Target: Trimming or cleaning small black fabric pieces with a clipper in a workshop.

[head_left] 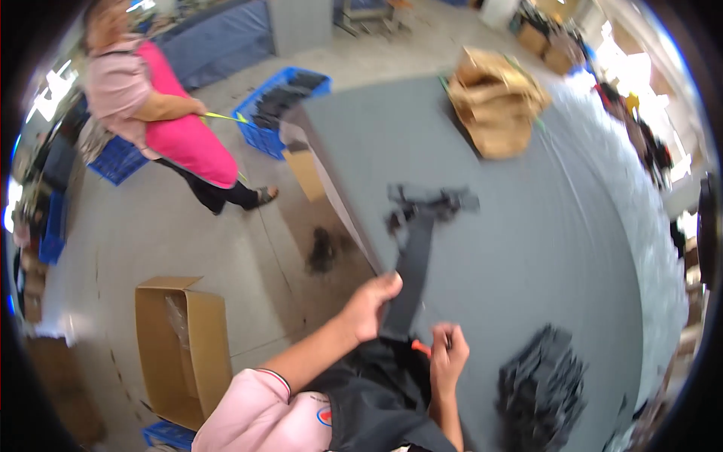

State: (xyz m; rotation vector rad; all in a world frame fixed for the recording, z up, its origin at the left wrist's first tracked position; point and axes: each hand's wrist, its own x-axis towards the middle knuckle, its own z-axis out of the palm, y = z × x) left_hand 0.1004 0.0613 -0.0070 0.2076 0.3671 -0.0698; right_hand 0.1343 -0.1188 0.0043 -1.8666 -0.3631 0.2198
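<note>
My left hand point(370, 305) grips the near end of a long black strap point(413, 260) that stretches away across the grey table point(527, 226) to a black buckle cluster at its far end. My right hand point(449, 358) is closed around a small tool with an orange tip point(420, 347), right beside the strap's near end. A pile of black parts point(542, 384) lies on the table to the right of my right hand.
A crumpled brown paper bag point(497, 102) sits at the table's far side. An open cardboard box point(184, 346) stands on the floor at left. Blue crates point(279, 105) with dark parts are beyond the table. A person in a pink apron point(162, 113) stands at upper left.
</note>
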